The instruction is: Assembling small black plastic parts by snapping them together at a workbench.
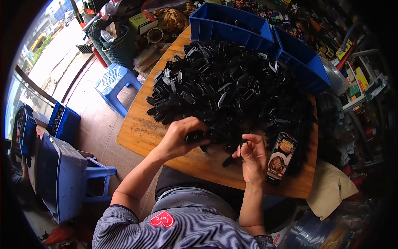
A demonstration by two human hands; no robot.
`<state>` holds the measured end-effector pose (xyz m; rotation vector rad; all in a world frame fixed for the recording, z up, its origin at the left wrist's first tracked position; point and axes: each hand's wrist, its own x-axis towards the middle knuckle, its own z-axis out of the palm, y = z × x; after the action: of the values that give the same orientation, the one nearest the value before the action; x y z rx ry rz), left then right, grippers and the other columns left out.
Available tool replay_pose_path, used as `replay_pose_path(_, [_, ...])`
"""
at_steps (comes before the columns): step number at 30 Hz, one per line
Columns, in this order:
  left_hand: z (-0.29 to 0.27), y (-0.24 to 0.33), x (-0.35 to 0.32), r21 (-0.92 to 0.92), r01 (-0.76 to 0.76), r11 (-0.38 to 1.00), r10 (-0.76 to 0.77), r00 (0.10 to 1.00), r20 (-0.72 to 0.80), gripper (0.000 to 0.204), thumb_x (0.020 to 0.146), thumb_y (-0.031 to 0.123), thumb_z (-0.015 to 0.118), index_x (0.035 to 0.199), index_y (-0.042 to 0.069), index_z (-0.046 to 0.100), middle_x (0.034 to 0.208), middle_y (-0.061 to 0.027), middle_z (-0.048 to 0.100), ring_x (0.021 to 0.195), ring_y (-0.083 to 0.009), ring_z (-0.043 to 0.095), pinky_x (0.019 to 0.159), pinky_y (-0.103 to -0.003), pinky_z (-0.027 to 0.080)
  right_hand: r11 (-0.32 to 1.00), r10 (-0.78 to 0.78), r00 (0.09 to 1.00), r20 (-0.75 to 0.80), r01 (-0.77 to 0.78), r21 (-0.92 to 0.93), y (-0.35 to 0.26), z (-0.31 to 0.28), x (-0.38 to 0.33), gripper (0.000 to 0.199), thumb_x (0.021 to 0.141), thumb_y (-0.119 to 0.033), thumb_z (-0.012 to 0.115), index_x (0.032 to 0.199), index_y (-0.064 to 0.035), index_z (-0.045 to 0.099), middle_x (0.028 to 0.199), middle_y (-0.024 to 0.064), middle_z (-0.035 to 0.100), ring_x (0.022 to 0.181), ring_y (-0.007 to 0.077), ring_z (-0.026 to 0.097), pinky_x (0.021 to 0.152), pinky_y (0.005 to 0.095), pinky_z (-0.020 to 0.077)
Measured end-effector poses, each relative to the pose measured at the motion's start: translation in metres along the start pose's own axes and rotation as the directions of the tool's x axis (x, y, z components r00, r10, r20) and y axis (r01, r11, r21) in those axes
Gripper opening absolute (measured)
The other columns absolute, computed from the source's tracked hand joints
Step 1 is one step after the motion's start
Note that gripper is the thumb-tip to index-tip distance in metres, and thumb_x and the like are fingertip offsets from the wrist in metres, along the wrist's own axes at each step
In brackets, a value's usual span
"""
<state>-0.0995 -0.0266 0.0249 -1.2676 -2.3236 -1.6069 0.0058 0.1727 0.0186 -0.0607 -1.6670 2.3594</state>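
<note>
A big heap of small black plastic parts (232, 87) covers most of a wooden table (141, 128). My left hand (180, 137) reaches into the near edge of the heap and grips a black part (195, 136). My right hand (253, 155) is curled around a thin black piece (242, 144) just in front of the heap. Another black piece (229, 161) lies on the wood between my hands. A phone (281, 155) with a lit screen lies right of my right hand.
Two blue plastic bins (232, 25) (302, 60) stand at the table's far edge. A blue stool (114, 83) stands left of the table, with blue crates (62, 122) and a blue chair (62, 174) nearer. Cluttered shelves fill the right side.
</note>
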Motion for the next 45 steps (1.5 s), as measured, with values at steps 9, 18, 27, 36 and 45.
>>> replay_pose_path(9, [0.018,0.021,-0.009,-0.252,-0.056,0.966,0.062,0.998,0.016,0.02,0.067,0.004,0.074,0.078,0.005,0.058,0.078,-0.0064,0.061,0.071,-0.0206,0.06,0.061,-0.03,0.045,0.944,0.135,0.982,0.131,-0.167,0.283,0.001,0.027,-0.011,0.024,0.085,-0.017,0.062,0.103,-0.0026,0.058,0.092,0.002,0.056,0.068,0.0119,0.054,0.058,0.0257,0.0479])
replay_pose_path(18, [0.011,0.022,-0.011,-0.259,-0.138,0.956,0.157,0.986,0.055,0.017,0.067,0.004,0.073,0.076,0.005,0.059,0.076,-0.0063,0.061,0.07,-0.0207,0.06,0.062,-0.03,0.045,0.934,0.214,0.962,0.168,-0.252,0.254,0.009,0.023,-0.017,0.028,0.084,-0.019,0.063,0.105,-0.0016,0.057,0.087,0.0031,0.057,0.066,0.0121,0.054,0.059,0.0269,0.0485])
replay_pose_path(27, [0.014,0.027,-0.019,-0.528,0.483,0.698,-0.379,0.876,0.299,0.026,0.067,0.011,0.078,0.085,0.004,0.06,0.081,-0.0013,0.061,0.076,-0.0127,0.056,0.068,-0.027,0.044,0.969,-0.042,0.987,0.154,0.078,-0.235,-0.003,0.033,-0.015,0.025,0.087,-0.024,0.06,0.095,0.0,0.058,0.089,0.0013,0.05,0.081,0.0079,0.046,0.073,0.0207,0.0373])
replay_pose_path(36, [0.017,0.03,-0.021,-0.658,0.51,0.554,-0.451,0.848,0.278,0.032,0.072,0.01,0.072,0.097,0.001,0.054,0.087,-0.0095,0.061,0.079,-0.0156,0.059,0.072,-0.027,0.048,0.574,-0.341,0.934,0.109,0.299,-0.763,-0.007,0.016,0.006,0.022,0.082,-0.019,0.064,0.095,-0.0023,0.06,0.087,0.0065,0.054,0.073,0.0153,0.051,0.064,0.0256,0.0433])
replay_pose_path(45, [0.001,0.011,0.026,-0.733,0.606,0.309,-0.461,0.769,0.443,0.034,0.072,0.013,0.072,0.097,-0.001,0.055,0.083,-0.0125,0.064,0.067,-0.0178,0.062,0.064,-0.029,0.051,0.276,-0.429,0.893,0.138,0.275,-0.921,-0.008,-0.004,0.019,0.031,0.083,-0.012,0.06,0.112,-0.0023,0.057,0.114,0.0108,0.055,0.093,0.0248,0.053,0.08,0.0317,0.0445])
